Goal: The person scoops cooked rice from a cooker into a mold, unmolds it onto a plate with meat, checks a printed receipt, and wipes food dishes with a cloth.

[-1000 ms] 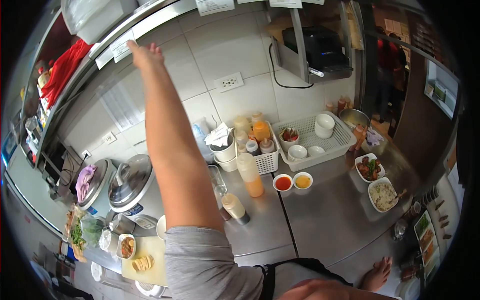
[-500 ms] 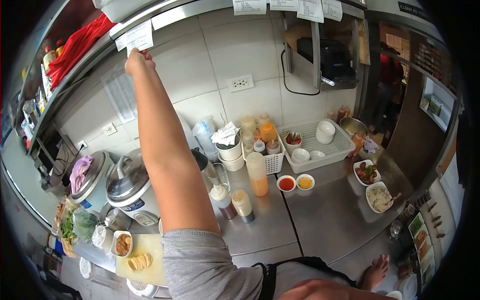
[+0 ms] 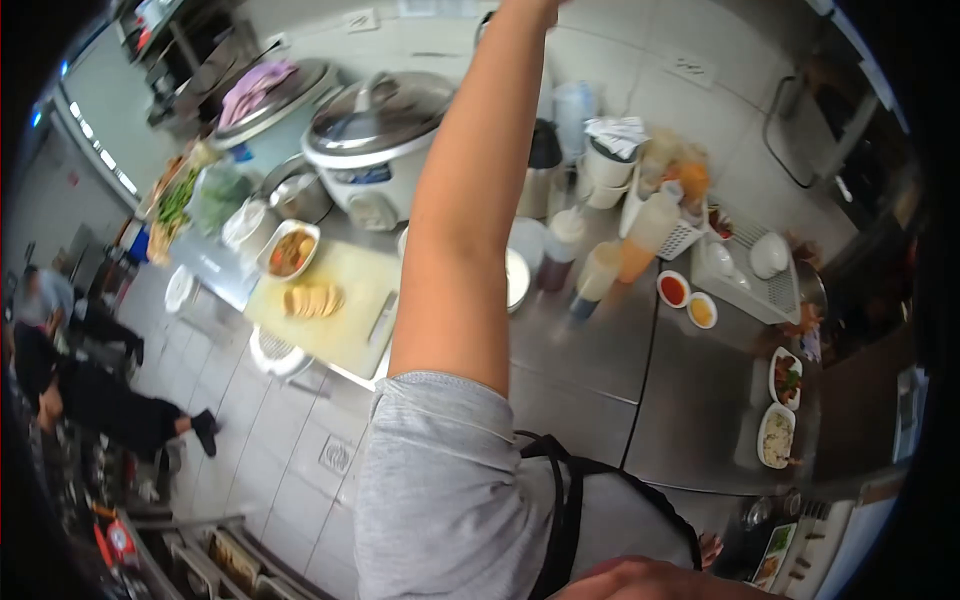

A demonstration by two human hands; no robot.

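Observation:
My left arm stretches up across the view, and only the edge of my left hand (image 3: 545, 8) shows at the top; its fingers are cut off. Low on the right, a small part of my right hand (image 3: 710, 549) shows past my apron, near the counter's front edge; its grip is hidden. Below my left arm are a cutting board (image 3: 345, 270) with pale sliced food (image 3: 313, 300), a knife (image 3: 382, 316) and a white bowl of stew (image 3: 291, 254). Squeeze bottles (image 3: 598, 275) stand right of the arm, beside small cups of red sauce (image 3: 673, 290) and yellow sauce (image 3: 702, 311).
A large rice cooker (image 3: 375, 150) stands behind the board. Toward the right are a white basket (image 3: 765, 275) with bowls, a meat dish (image 3: 786, 380) and a rice dish (image 3: 776, 437). Another person in dark clothes (image 3: 110, 400) is on the tiled floor at left.
The view has swung left and down, bringing the floor and another person into sight. My left hand, earlier pinching a paper slip at the rail, has nearly left the frame at the top.

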